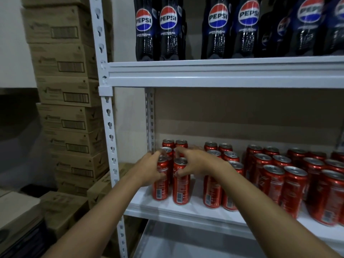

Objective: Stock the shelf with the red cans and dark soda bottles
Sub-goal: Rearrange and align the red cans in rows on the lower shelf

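my left hand (151,169) grips front-left red can (161,180), right hand (193,162) pinches the can beside it (181,183) on the white shelf (186,209); dark soda bottles (168,28) above

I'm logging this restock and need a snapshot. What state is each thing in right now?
Left hand: curled round the front-left red can.
Right hand: fingers curled on the top of the neighbouring red can.
Other red cans: upright, grouped in rows on the lower shelf.
Dark soda bottles: upright on the upper shelf.
Cardboard boxes: closed, stacked.
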